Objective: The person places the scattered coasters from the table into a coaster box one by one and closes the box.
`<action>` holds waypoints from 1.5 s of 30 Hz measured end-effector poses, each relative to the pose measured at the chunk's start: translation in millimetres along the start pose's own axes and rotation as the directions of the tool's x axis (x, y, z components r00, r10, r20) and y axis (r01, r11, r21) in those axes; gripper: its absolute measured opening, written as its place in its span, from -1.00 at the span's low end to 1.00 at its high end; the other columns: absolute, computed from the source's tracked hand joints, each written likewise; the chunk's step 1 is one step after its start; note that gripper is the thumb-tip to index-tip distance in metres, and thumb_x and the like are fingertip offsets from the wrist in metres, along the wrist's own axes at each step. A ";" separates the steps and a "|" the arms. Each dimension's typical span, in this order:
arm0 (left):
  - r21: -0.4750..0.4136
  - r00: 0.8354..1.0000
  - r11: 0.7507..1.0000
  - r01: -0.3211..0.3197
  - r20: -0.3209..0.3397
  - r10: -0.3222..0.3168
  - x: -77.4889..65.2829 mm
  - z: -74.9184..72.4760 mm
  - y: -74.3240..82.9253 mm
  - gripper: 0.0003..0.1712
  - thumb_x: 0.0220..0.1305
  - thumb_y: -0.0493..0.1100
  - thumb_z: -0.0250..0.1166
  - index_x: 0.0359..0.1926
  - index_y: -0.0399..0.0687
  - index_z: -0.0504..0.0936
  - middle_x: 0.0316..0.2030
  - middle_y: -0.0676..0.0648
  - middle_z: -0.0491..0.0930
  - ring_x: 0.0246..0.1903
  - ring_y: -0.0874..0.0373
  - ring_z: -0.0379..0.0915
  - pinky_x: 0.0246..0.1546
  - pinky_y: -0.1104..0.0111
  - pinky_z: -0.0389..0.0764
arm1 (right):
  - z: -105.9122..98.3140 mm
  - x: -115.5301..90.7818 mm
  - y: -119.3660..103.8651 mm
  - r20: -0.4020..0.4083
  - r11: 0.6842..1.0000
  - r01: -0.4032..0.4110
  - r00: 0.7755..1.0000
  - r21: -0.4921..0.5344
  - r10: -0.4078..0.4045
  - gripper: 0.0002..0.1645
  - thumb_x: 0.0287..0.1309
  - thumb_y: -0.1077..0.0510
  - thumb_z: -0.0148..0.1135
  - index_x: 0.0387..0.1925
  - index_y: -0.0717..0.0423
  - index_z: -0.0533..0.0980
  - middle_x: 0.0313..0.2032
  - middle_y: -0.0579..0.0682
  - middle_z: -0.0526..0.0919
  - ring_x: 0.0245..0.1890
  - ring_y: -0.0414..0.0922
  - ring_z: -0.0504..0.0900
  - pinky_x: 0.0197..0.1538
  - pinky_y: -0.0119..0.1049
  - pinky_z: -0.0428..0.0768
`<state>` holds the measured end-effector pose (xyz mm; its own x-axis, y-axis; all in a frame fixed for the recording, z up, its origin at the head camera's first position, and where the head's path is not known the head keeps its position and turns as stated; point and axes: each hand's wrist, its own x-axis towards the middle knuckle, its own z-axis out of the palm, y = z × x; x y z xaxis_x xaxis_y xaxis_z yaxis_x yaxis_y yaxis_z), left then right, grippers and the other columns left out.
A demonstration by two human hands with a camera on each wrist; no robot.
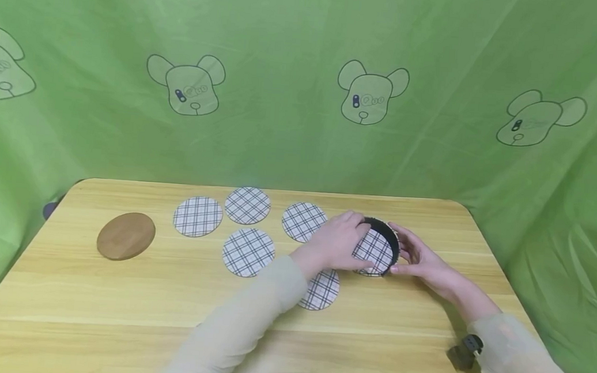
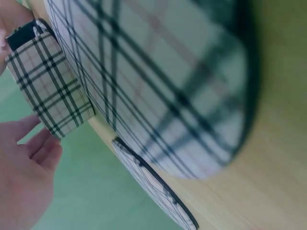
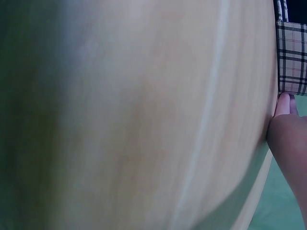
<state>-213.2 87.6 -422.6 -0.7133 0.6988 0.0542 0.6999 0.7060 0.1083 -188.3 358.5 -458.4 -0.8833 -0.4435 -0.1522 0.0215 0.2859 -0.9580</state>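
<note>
A round coaster holder with a black inside and plaid outer wall stands at the right of the table, a plaid coaster showing within its rim. From the left, my left hand grips the holder, thumb at the near side and fingers over the far rim. On the opposite side my right hand holds its outer wall between thumb and fingers. The holder's plaid wall shows in the left wrist view, with fingers against its edge. Only part of the holder enters the right wrist view.
Several plaid coasters lie flat left of the holder, including one in the middle and one partly under my left forearm. A brown wooden disc lies farther left. Behind the table hangs a green curtain.
</note>
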 end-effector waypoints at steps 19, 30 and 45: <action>-0.036 0.999 0.999 -0.024 -0.034 0.022 -23.9 -5.3 -38.8 -0.08 0.46 0.40 0.18 0.58 -0.08 0.35 0.57 -0.15 0.34 0.58 -0.03 0.23 0.67 0.14 0.24 | 0.9 0.1 -5.1 -0.007 1.000 -0.005 1.000 -0.005 0.005 0.26 0.20 0.41 0.39 0.73 0.04 -0.14 0.57 0.43 0.01 0.30 -0.40 0.39 0.28 -0.69 0.40; -0.049 0.998 0.999 -0.008 -0.062 0.005 -43.7 -8.6 -64.8 -0.19 0.52 0.26 0.18 0.55 -0.12 0.37 0.54 -0.20 0.38 0.56 -0.14 0.26 0.67 0.04 0.23 | 0.6 1.3 -4.2 -0.011 1.000 -0.007 1.000 0.002 0.007 0.28 0.18 0.42 0.40 0.73 0.03 -0.14 0.56 0.44 0.01 0.29 -0.41 0.40 0.28 -0.68 0.42; -0.079 0.994 0.994 0.078 -0.076 -0.084 -75.8 -7.7 -103.8 -0.22 0.51 0.20 0.24 0.52 -0.17 0.40 0.50 -0.27 0.41 0.52 -0.17 0.31 0.61 -0.07 0.32 | 1.9 0.1 -3.9 -0.008 1.000 -0.005 1.000 0.009 0.006 0.27 0.19 0.43 0.39 0.73 0.03 -0.14 0.57 0.44 0.00 0.29 -0.40 0.42 0.27 -0.67 0.44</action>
<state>-232.0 -39.6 -430.3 -0.7705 0.6260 0.1205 0.6368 0.7471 0.1907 -187.6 355.7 -455.1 -0.8870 -0.4348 -0.1554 0.0307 0.2804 -0.9594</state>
